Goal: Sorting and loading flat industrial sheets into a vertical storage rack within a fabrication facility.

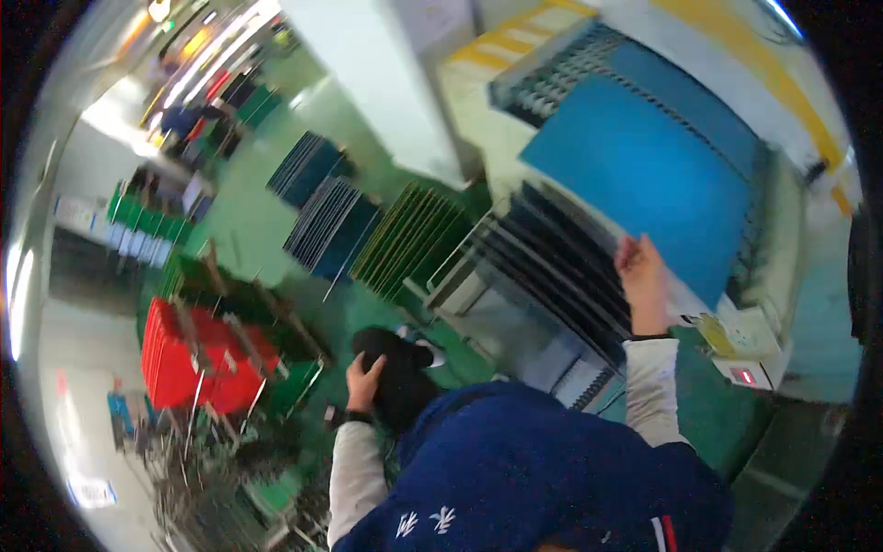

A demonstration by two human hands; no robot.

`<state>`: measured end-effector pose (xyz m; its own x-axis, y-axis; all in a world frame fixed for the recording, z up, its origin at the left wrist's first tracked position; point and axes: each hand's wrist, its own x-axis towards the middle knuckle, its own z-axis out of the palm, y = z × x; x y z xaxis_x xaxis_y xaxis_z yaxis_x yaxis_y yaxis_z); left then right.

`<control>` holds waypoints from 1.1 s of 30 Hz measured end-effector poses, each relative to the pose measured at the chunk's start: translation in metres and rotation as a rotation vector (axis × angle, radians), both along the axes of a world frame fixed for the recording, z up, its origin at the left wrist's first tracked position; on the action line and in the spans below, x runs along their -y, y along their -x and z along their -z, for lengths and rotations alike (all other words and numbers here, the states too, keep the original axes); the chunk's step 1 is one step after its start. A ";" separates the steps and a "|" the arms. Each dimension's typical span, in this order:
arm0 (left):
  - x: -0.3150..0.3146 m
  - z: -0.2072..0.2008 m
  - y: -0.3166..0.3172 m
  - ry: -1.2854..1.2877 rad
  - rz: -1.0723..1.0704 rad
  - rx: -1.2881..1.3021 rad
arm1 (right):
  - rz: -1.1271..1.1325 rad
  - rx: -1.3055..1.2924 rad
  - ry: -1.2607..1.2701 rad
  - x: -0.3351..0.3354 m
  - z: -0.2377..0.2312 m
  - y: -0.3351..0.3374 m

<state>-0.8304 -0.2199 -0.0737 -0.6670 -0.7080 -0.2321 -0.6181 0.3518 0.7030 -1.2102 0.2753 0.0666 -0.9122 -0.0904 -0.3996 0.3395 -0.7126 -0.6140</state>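
A large flat blue panel (644, 166) lies slanted on the roller bed (552, 78) of a machine at the upper right. My right hand (641, 279) is at the panel's near edge, its fingers bent and closed against that edge. Blur hides exactly how the fingertips meet it. Below this hand stands a rack of dark panels (552, 267), set on edge side by side. My left hand (363, 382) rests on my dark trouser leg (405, 386) with thumb and fingers apart, holding nothing.
Racks of blue panels (331, 225) and green panels (409, 239) stand on the green floor ahead. Red panels (207, 359) fill a rack at left. A white pillar (391, 83) rises beyond. Beside the machine's near corner sits a small box with a red display (743, 375).
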 end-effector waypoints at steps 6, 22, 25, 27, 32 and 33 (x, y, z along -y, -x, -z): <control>0.012 0.006 0.012 0.053 0.065 0.080 | -0.028 0.006 -0.052 0.011 -0.026 -0.001; 0.013 -0.006 0.075 0.128 0.150 0.545 | -0.008 0.009 -0.093 -0.001 -0.018 0.037; 0.007 -0.017 0.087 0.124 0.132 0.609 | 0.024 0.025 -0.099 -0.002 -0.021 0.040; -0.002 -0.032 0.096 0.118 0.113 0.641 | -0.001 0.029 -0.099 -0.003 -0.019 0.042; 0.002 -0.017 0.091 0.136 0.092 0.645 | -0.014 0.062 -0.067 0.000 -0.019 0.043; -0.003 -0.025 0.096 0.151 0.107 0.653 | 0.017 0.076 -0.051 -0.001 -0.017 0.041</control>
